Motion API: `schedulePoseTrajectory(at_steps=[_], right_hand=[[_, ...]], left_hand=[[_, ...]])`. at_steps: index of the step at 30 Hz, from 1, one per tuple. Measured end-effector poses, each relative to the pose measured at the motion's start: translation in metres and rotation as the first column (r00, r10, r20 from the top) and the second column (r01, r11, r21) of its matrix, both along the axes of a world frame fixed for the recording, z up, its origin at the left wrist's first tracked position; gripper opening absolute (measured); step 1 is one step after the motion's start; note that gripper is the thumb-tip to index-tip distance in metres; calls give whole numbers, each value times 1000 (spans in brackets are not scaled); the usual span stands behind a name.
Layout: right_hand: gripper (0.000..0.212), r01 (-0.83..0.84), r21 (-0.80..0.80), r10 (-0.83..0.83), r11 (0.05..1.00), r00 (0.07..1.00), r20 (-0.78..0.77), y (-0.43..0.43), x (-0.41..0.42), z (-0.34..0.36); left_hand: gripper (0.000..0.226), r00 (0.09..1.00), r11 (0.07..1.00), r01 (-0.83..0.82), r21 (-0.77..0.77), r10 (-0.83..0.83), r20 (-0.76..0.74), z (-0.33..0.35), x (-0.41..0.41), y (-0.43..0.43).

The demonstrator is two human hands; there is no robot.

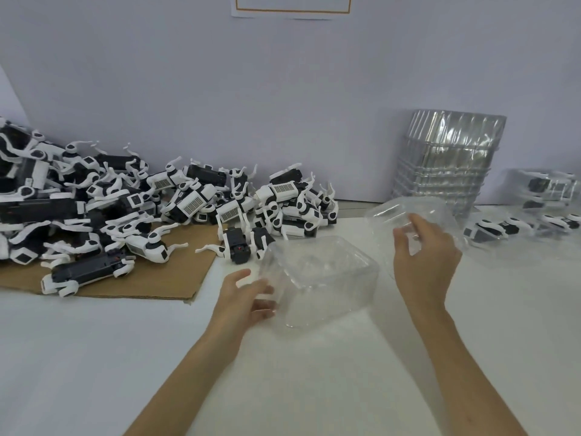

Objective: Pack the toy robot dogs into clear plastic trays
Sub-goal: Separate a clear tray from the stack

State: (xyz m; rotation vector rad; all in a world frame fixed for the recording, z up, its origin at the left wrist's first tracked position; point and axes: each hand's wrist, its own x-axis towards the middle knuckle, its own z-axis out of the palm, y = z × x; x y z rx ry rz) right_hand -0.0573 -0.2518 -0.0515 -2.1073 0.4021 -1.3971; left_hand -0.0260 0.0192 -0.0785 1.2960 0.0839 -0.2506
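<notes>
Two bare forearms reach in from the near edge over the white table (94,357).

Head view:
- Left hand (248,294): thumb up top and fingers curled in on the left end wall of the nearer tray (320,278), gripping it. This tray is clear, empty and sits on the table at centre.
- Right hand (424,256): fingers and thumb bent round the second tray (405,209), also clear and empty. It is held tilted, just behind and to the right of the first. Can't tell whether the two trays touch.
- Toy robot dogs (125,199): a loose black-and-white heap along the wall on the left, legs every way, none in either held tray. Most lie on a brown cardboard sheet (151,284). The closest dog (239,243) lies just beside the nearer tray's far left corner.
- Stack of empty trays (446,162): nested, leaning against the wall behind the right hand.
- Far right: packed trays (547,190), with dogs visible through the plastic, blurred. More dogs lie low on the table in front of them.
- Wall (220,89): plain and pale, with an orange-bordered paper (292,4) at the top edge.
</notes>
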Motion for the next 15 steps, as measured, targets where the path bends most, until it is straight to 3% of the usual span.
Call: schedulePoseTrajectory(at_steps=[3, 5, 7, 11, 15], right_hand=[[28, -28, -51, 35, 998, 990, 135, 9, -3, 4], [30, -81, -60, 92, 995, 976, 199, 17, -3, 4], [32, -136, -98, 158, 986, 947, 279, 27, -4, 5], [31, -221, -332, 330, 917, 888, 321, 59, -9, 4], [28, -400, -452, 522, 798, 833, 185, 93, -13, -3]], left_hand=[[26, 987, 972, 45, 231, -79, 142, -5, -8, -4], [10, 946, 866, -56, 496, -114, 305, -8, -9, -6], [17, 912, 818, -133, 560, -120, 392, -5, -9, -5], [8, 880, 977, 64, 201, -151, 451, 10, -16, -4], [40, 864, 978, 208, 10, -188, 467, 14, -19, -1]])
